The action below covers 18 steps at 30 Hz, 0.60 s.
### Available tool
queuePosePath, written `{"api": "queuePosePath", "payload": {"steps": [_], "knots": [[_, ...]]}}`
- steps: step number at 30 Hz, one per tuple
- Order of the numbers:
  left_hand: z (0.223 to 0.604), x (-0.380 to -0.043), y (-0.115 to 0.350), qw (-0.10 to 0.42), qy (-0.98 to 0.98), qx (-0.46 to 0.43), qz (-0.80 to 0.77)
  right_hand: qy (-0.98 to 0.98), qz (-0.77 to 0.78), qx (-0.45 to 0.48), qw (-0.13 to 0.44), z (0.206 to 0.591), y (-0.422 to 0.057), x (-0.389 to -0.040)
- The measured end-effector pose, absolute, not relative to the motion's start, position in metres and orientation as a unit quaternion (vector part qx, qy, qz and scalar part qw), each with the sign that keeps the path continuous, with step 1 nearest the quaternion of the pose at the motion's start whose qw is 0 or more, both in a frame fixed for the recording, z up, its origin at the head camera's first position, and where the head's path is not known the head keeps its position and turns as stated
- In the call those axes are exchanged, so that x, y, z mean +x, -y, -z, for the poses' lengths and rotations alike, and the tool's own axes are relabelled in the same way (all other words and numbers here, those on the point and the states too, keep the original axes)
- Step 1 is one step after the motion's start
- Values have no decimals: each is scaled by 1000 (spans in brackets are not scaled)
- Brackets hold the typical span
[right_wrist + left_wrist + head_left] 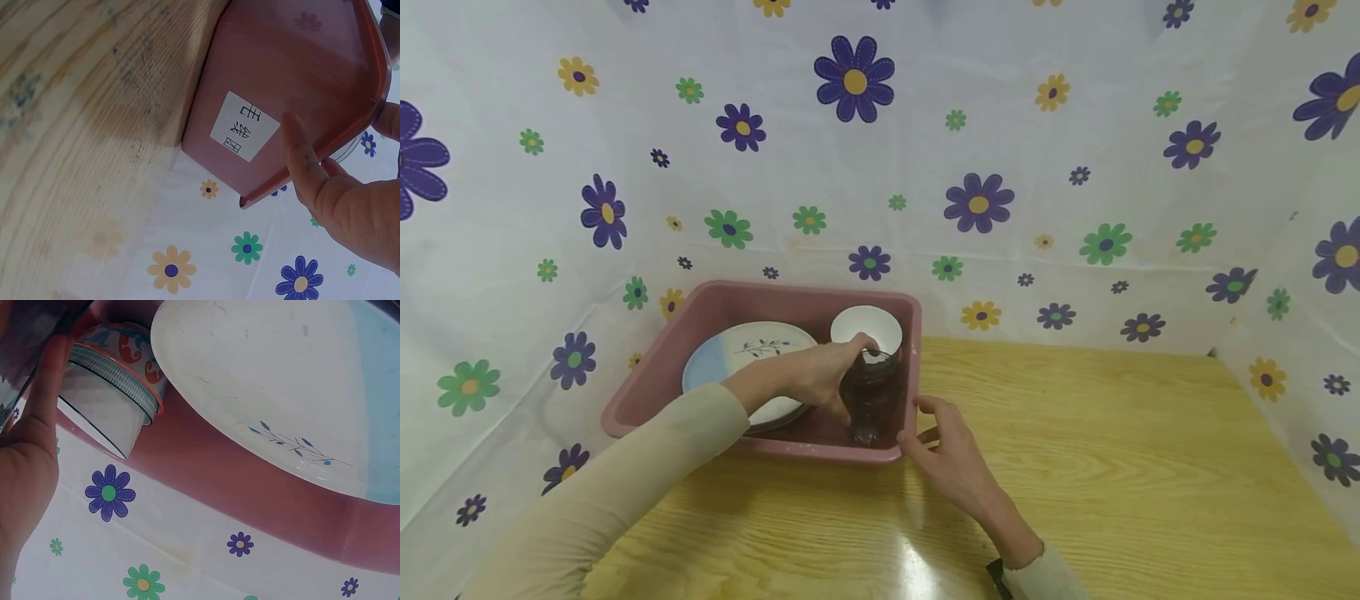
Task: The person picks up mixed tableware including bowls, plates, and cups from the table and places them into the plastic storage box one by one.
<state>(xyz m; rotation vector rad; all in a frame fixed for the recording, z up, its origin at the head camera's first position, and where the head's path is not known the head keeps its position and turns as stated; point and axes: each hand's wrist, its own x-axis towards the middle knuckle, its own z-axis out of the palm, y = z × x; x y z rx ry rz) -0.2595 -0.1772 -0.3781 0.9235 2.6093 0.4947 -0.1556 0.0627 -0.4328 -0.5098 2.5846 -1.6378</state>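
My left hand (823, 371) reaches into a pink plastic bin (850, 452) and grips a dark, see-through glass vessel (867, 404), thumb at its top and fingers down its side. Its exact kind is partly hidden. In the left wrist view its dark glassy side shows at the upper-left corner. Behind it stand nested bowls, a white one (857, 325) uppermost and a red-and-blue patterned one (128, 353) below. To the left lies a white and light-blue plate (767, 342) with a painted sprig. My right hand (951, 462) holds the bin's right rim near the front corner.
The bin rests on a wood-grain table (1075, 450), against a white flowered cloth (917, 150) that hangs behind and at both sides. A white label (245, 127) with handwritten characters is stuck on the bin's outer wall.
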Motion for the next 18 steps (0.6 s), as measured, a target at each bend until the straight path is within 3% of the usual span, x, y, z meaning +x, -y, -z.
{"api": "queuePosePath", "payload": {"steps": [18], "knots": [[377, -261, 187, 159, -916, 337, -149, -831, 530, -168, 24, 433, -63, -155]]}}
